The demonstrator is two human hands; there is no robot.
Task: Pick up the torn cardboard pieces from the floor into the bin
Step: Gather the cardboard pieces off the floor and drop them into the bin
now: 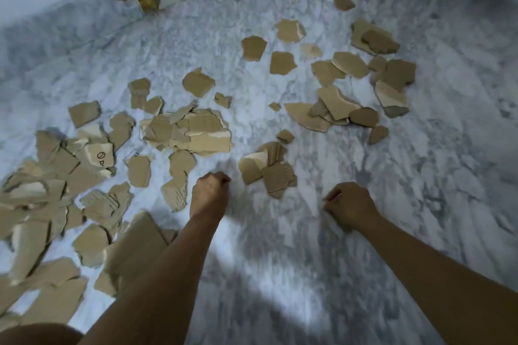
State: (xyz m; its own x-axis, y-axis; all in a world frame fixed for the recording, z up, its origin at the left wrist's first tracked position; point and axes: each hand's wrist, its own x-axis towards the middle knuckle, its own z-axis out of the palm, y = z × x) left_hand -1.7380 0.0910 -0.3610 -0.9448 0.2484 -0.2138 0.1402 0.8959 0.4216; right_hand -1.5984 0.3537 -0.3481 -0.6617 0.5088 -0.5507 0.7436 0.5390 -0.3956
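Torn brown cardboard pieces [187, 131] lie scattered flat across floor.

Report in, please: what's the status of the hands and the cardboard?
Left hand and right hand both fisted, nothing visibly held. Cardboard pieces scattered across floor. No bin in view.

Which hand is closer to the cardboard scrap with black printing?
Left. The left hand is to the right of the printed scrap, with a few pieces between them; the right hand is farther right still, beyond the left hand.
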